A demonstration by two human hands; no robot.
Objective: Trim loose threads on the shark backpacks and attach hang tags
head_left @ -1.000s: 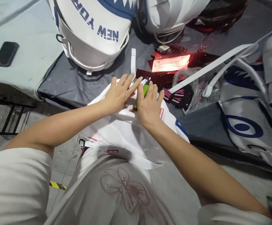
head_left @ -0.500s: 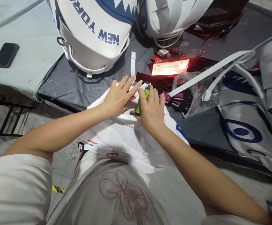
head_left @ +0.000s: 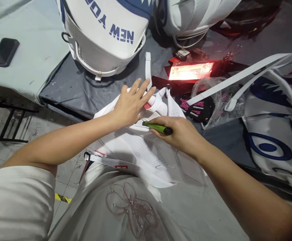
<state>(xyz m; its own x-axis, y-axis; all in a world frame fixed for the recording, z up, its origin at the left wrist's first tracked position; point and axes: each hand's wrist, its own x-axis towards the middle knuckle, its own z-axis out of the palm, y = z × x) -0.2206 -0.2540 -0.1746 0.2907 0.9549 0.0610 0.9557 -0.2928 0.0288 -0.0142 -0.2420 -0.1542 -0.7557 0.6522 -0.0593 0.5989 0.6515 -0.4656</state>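
A white backpack-like bag (head_left: pixel 141 147) with perforated panels lies at the table edge, against my body. My left hand (head_left: pixel 130 103) rests on its upper part, fingers spread. In my right hand (head_left: pixel 182 134) is a green-handled tool (head_left: pixel 157 127) with black ends. Its thin tip points left, towards the bag's white piping beside my left thumb; whether it touches the bag I cannot tell. A red patch (head_left: pixel 147 105) shows inside the bag's folded top, just right of my left fingers. A white strap (head_left: pixel 148 68) stands out beyond my left fingertips.
A white bag with "NEW YORK" lettering (head_left: pixel 103 43) stands at the back. Behind stands another white bag (head_left: pixel 186 16). To the right lie a bag with a blue eye (head_left: pixel 269 147), a clear plastic bag of black-and-pink pieces (head_left: pixel 198 108) and a shiny red packet (head_left: pixel 191 71). A phone (head_left: pixel 4 52) lies left.
My right hand has moved down and to the right off the bag's top. The green tool has turned from nearly upright to pointing left. My left hand stays on the bag.
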